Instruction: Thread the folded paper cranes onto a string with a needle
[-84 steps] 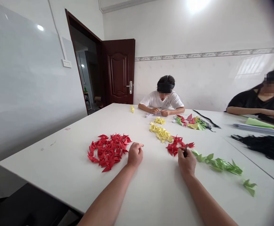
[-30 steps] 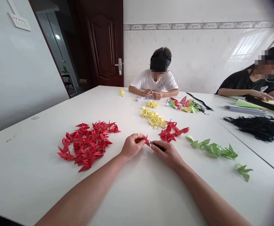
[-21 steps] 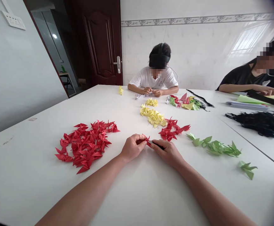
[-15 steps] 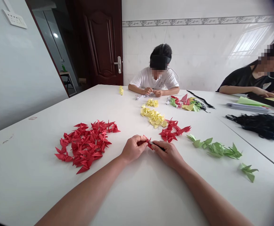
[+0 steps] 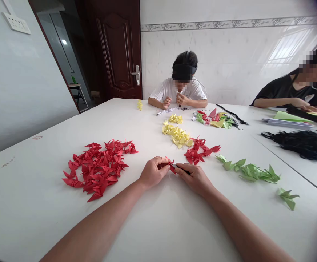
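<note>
Pinched in the fingers of my left hand (image 5: 153, 172) is a red folded-paper crane (image 5: 172, 168), partly covered by the fingertips. My right hand (image 5: 195, 177) is closed around a slim black tool with a silvery tip (image 5: 175, 166). That tip meets the paper of the crane; whether it is tweezers or a blade I cannot tell. To the left lies a large heap of red paper cranes (image 5: 104, 167). A smaller group of red cranes (image 5: 199, 151) is just beyond my right hand, touching a row of yellow cranes (image 5: 178, 135). Green cranes (image 5: 252, 171) lie to the right.
Across the white table (image 5: 52, 218), a person in a white shirt (image 5: 161, 91) sits by mixed-colour cranes (image 5: 214, 119). Another person in black (image 5: 280, 91) is at the right, near a paper stack (image 5: 286, 123) and a pile of black cords (image 5: 301, 145).
My hands, the crane and the tool keep almost the same position. The person opposite has raised one hand toward the face and drawn the two hands apart.
</note>
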`<state>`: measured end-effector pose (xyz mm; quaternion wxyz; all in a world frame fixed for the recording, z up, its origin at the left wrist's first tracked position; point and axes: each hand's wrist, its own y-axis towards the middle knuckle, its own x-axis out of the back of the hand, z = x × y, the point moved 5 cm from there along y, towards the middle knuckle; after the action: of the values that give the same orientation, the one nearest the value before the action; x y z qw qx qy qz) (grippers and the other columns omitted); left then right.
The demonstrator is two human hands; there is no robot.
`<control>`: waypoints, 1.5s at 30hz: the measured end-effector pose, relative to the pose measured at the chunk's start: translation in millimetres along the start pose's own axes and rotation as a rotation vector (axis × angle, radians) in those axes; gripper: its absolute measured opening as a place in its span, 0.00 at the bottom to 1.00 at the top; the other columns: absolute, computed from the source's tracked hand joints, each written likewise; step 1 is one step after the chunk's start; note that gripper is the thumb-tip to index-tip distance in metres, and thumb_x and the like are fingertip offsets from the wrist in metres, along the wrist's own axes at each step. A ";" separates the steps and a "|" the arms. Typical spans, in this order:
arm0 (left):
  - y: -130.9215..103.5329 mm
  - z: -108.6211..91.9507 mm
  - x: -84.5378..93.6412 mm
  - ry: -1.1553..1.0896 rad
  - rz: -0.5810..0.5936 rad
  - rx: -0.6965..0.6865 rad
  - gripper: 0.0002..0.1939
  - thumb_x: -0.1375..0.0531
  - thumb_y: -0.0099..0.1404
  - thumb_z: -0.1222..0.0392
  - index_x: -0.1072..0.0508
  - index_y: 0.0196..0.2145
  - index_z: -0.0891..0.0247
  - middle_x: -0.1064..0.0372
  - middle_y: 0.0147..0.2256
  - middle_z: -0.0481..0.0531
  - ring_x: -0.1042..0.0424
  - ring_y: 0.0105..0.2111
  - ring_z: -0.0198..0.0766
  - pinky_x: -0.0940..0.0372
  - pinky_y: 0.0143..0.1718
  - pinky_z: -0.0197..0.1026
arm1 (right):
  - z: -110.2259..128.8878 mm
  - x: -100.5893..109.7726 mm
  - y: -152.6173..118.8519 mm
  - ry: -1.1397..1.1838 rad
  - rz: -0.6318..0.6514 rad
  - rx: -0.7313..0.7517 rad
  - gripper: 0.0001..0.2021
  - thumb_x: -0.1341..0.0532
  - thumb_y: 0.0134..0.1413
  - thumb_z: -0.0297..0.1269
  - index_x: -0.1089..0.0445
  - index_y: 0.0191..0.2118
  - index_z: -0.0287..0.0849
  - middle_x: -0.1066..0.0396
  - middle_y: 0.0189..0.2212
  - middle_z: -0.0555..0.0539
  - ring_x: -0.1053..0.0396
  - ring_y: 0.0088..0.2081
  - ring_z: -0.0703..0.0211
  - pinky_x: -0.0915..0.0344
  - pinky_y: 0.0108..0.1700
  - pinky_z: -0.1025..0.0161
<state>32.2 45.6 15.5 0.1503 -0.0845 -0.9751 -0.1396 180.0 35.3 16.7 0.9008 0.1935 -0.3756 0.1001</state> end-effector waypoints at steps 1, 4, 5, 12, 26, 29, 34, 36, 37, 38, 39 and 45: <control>-0.2 -0.1 0.1 0.003 0.000 0.002 0.10 0.43 0.55 0.65 0.27 0.36 0.66 0.29 0.38 0.56 0.30 0.38 0.38 0.35 0.41 0.39 | 0.4 -0.3 0.1 0.002 0.006 0.004 0.16 0.50 0.56 0.44 0.29 0.32 0.42 0.31 0.24 0.50 0.37 0.26 0.64 0.45 0.27 0.69; -0.7 -1.5 0.6 0.002 0.001 -0.004 0.09 0.43 0.55 0.64 0.27 0.35 0.66 0.29 0.37 0.56 0.30 0.38 0.38 0.35 0.41 0.39 | 1.3 -0.7 0.4 -0.001 0.015 0.016 0.16 0.51 0.56 0.44 0.31 0.30 0.42 0.34 0.22 0.51 0.39 0.25 0.64 0.45 0.27 0.69; -0.8 -2.1 0.7 0.000 0.003 -0.007 0.09 0.43 0.55 0.64 0.27 0.35 0.66 0.29 0.37 0.55 0.30 0.38 0.38 0.35 0.41 0.39 | 1.3 -0.9 0.5 -0.003 0.017 0.018 0.16 0.51 0.56 0.44 0.31 0.29 0.42 0.35 0.21 0.51 0.40 0.25 0.64 0.45 0.27 0.69; -0.7 -3.3 1.1 -0.006 0.008 0.003 0.10 0.43 0.55 0.64 0.27 0.36 0.65 0.29 0.37 0.55 0.29 0.38 0.39 0.35 0.40 0.39 | 0.9 -0.8 0.9 -0.002 0.021 0.026 0.16 0.51 0.56 0.43 0.33 0.27 0.42 0.37 0.21 0.52 0.42 0.24 0.65 0.46 0.27 0.69; -0.5 -2.2 2.6 -0.042 0.004 0.028 0.09 0.43 0.56 0.62 0.27 0.35 0.65 0.28 0.37 0.55 0.29 0.38 0.39 0.35 0.41 0.41 | 1.7 0.8 -0.1 0.041 -0.014 0.000 0.17 0.50 0.55 0.45 0.32 0.26 0.41 0.37 0.20 0.52 0.42 0.23 0.65 0.47 0.25 0.68; -0.7 -2.6 2.0 -0.077 0.017 0.029 0.10 0.43 0.56 0.61 0.27 0.36 0.64 0.27 0.37 0.54 0.29 0.38 0.39 0.34 0.41 0.41 | -0.1 3.5 -2.1 0.104 -0.073 -0.060 0.15 0.46 0.51 0.48 0.30 0.32 0.41 0.33 0.23 0.51 0.38 0.25 0.63 0.43 0.26 0.68; -1.9 -2.8 -2.4 -0.008 0.061 0.002 0.08 0.42 0.55 0.61 0.26 0.33 0.63 0.27 0.34 0.53 0.28 0.35 0.38 0.34 0.38 0.38 | -2.5 6.8 -4.2 0.163 -0.185 -0.072 0.14 0.42 0.47 0.43 0.31 0.38 0.40 0.30 0.27 0.49 0.35 0.28 0.61 0.39 0.31 0.67; -2.8 -3.0 -4.1 0.025 0.080 -0.013 0.08 0.42 0.55 0.61 0.25 0.32 0.63 0.28 0.33 0.52 0.28 0.34 0.37 0.34 0.38 0.37 | -3.4 3.2 -3.9 0.143 -0.151 -0.048 0.11 0.43 0.49 0.42 0.30 0.32 0.40 0.33 0.23 0.50 0.38 0.25 0.63 0.41 0.28 0.68; -3.1 -3.2 -4.6 0.034 0.088 -0.019 0.08 0.42 0.55 0.61 0.25 0.32 0.62 0.28 0.33 0.52 0.29 0.34 0.37 0.34 0.38 0.37 | -4.1 1.0 -3.7 0.135 -0.130 -0.037 0.11 0.44 0.49 0.41 0.30 0.29 0.40 0.34 0.21 0.51 0.39 0.24 0.64 0.42 0.26 0.68; -3.5 -3.4 -5.0 0.037 0.096 -0.026 0.08 0.42 0.54 0.62 0.25 0.32 0.62 0.28 0.33 0.51 0.29 0.34 0.36 0.34 0.38 0.37 | -5.1 -0.8 -3.7 0.130 -0.121 -0.031 0.11 0.44 0.49 0.41 0.31 0.28 0.40 0.36 0.19 0.51 0.40 0.23 0.64 0.42 0.25 0.68; -3.7 -3.4 -5.2 0.040 0.101 -0.028 0.08 0.42 0.54 0.62 0.25 0.32 0.62 0.28 0.33 0.51 0.29 0.34 0.36 0.34 0.37 0.36 | -6.4 -1.5 -3.7 0.131 -0.128 -0.028 0.11 0.44 0.49 0.42 0.31 0.27 0.40 0.36 0.19 0.51 0.40 0.23 0.64 0.43 0.25 0.68; -3.9 2.6 0.8 -0.002 -0.008 0.069 0.09 0.42 0.55 0.62 0.28 0.34 0.65 0.28 0.33 0.53 0.30 0.30 0.34 0.34 0.32 0.36 | -31.6 29.1 -12.3 0.182 -0.597 -0.245 0.15 0.41 0.45 0.47 0.29 0.30 0.39 0.33 0.23 0.48 0.38 0.26 0.61 0.41 0.28 0.66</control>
<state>30.0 42.7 12.4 0.1519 -0.0756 -0.9797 -0.1064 224.5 38.6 13.9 0.9368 0.1753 -0.2298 -0.1973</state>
